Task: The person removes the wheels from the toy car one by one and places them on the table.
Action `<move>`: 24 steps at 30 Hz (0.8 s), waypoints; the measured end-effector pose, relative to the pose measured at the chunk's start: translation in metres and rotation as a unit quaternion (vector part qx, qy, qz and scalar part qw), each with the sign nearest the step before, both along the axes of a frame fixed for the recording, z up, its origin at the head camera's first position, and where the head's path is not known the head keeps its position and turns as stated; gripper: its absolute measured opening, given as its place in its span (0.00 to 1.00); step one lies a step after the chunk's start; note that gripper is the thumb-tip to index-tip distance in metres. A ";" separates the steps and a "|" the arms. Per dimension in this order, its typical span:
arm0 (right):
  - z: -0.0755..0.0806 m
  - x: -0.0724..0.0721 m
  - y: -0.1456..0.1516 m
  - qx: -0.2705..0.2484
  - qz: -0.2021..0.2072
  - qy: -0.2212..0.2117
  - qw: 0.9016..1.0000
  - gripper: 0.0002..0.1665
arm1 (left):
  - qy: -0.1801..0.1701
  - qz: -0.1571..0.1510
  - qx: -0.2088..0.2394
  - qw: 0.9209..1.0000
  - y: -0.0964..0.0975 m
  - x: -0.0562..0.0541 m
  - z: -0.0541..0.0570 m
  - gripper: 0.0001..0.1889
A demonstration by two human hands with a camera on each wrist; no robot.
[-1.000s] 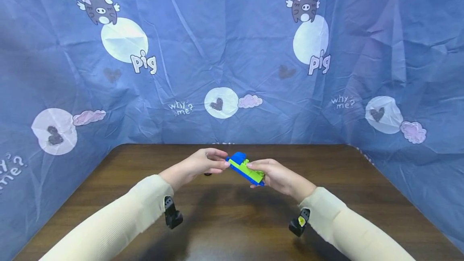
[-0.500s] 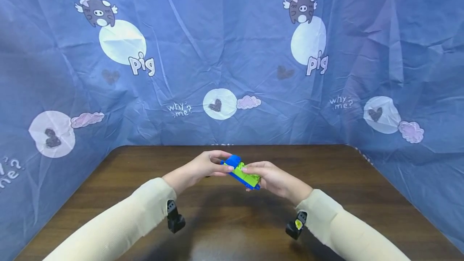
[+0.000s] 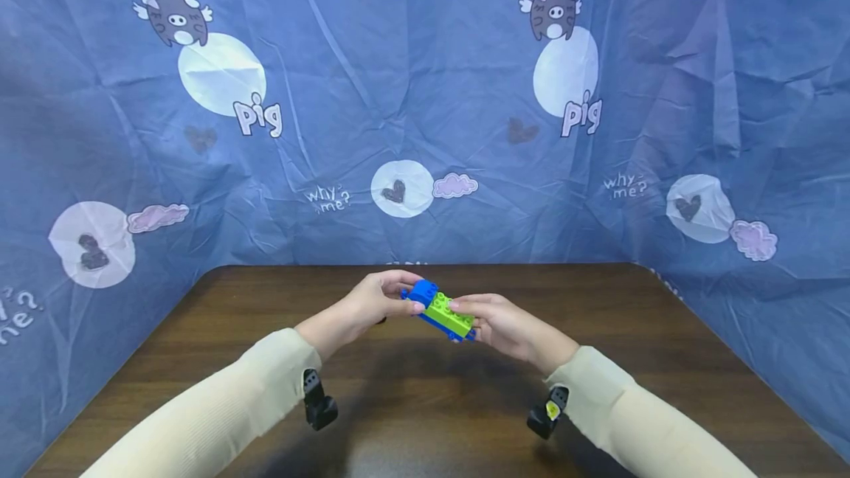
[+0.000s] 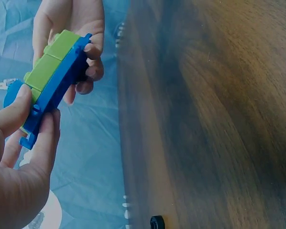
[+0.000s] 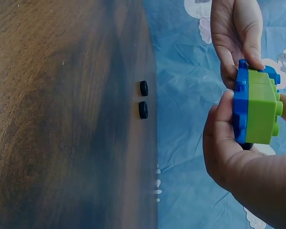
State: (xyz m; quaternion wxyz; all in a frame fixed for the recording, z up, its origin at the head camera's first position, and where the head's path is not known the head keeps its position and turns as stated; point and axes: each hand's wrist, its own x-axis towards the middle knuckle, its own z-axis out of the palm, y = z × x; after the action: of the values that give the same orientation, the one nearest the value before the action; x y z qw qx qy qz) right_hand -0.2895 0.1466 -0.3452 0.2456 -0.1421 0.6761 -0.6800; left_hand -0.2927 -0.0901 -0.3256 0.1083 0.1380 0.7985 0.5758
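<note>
Both hands hold a toy vehicle of building blocks (image 3: 446,318) above the table. It has a blue wheel base (image 5: 240,109), lime-green studded bricks (image 4: 46,69) on top and a blue rounded brick (image 3: 422,291) at its left end. My left hand (image 3: 368,308) pinches that left end, thumb at the rounded brick and fingers along the base. At the right end my right hand (image 3: 508,327) grips it, thumb over the green studs and fingers under the base. A small black part (image 5: 247,146) peeks out below the base, mostly hidden by the right hand.
Two black toy wheels (image 5: 143,99) stand on the brown wooden table (image 3: 425,404) near its far edge. The left wrist view shows one black wheel (image 4: 157,222) there. A blue printed cloth (image 3: 425,94) hangs behind and along both sides.
My left hand has moved from touching the vehicle's tip to gripping its left end. The vehicle has shifted slightly left and turned, so its green studs now face up.
</note>
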 end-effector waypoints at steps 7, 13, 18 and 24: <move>-0.002 0.000 0.001 -0.016 0.004 -0.025 1.000 0.26 | 0.018 0.014 0.003 1.000 -0.003 0.001 -0.003 0.22; -0.001 0.000 0.001 -0.022 -0.013 -0.039 0.999 0.32 | 0.028 0.036 0.019 0.999 -0.005 0.002 -0.005 0.24; -0.002 -0.001 0.001 -0.036 -0.040 -0.035 0.998 0.35 | 0.028 0.023 0.047 0.998 -0.005 0.001 -0.008 0.25; -0.004 -0.002 0.003 -0.037 -0.070 -0.021 0.997 0.32 | -0.009 0.019 0.103 0.994 -0.003 0.002 -0.008 0.24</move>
State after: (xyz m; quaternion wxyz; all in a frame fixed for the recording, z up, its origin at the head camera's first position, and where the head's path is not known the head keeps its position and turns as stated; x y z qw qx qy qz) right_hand -0.2912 0.1495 -0.3490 0.2060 -0.0896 0.6534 -0.7229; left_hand -0.2905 -0.0929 -0.3335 0.0894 0.1282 0.7367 0.6579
